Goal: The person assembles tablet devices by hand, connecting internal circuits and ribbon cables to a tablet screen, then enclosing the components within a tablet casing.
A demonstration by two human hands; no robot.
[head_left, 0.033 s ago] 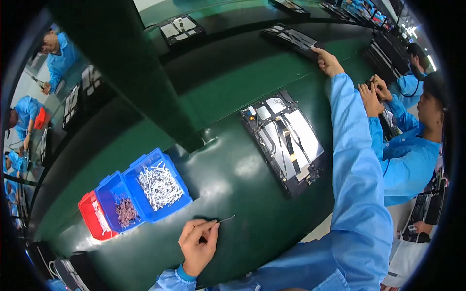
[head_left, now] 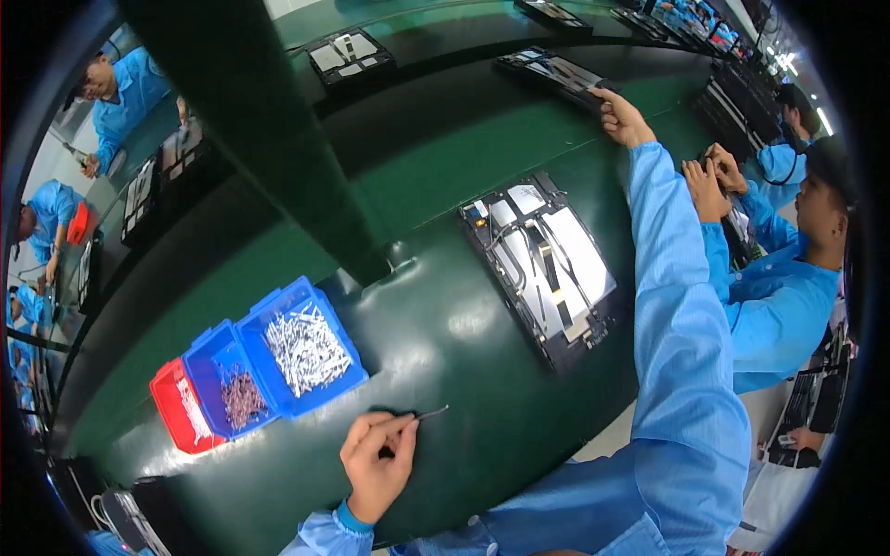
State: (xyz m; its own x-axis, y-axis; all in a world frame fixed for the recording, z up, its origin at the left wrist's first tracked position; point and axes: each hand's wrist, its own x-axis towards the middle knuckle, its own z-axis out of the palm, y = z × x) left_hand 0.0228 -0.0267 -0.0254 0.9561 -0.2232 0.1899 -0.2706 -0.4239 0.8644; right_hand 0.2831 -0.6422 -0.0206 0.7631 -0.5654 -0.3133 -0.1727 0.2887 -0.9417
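My left hand [head_left: 378,465] is low over the green bench, pinching a thin dark rod with a pale, slightly bent tip [head_left: 434,412] between thumb and fingers. The rod's exact kind is too small to tell. My right arm reaches far forward, and my right hand [head_left: 624,120] grips the near end of a flat black electronic unit [head_left: 549,70] on the dark conveyor belt. Between the two hands, a similar opened unit [head_left: 542,264] lies on the bench, its silver panels, black cables and ribbon strip facing up.
Two blue bins [head_left: 348,372] and a red bin [head_left: 165,408] at left hold small white and pinkish parts. A green post [head_left: 287,176] rises beyond them. Another unit [head_left: 352,57] sits on the belt. A co-worker [head_left: 779,296] in blue works close at right.
My right hand and the unit it grips have shifted very slightly left along the belt. My left hand stays almost in place.
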